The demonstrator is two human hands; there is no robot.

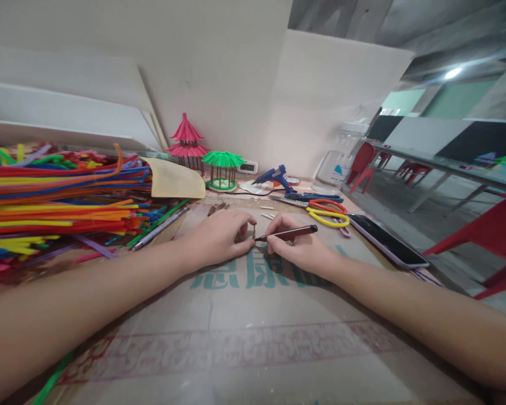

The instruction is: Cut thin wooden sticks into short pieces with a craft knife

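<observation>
Left hand point(219, 239): pinching short thin brown stick point(254, 230)
Right hand point(303, 250): grasping slim dark-brown pen point(299, 231), tip at the stick

One view in play, and it's up on the person's head, facing forward and down across the table point(231, 201); it's close in, wide too, with the forearms point(88, 304) sweeping in from the lower sides; left hand point(223, 233) and right hand point(293, 244) land mid-view; beyond them it reaches the pale wall point(227, 73); and out right, there's the room, a red chair point(484, 236) at the edge!
</observation>
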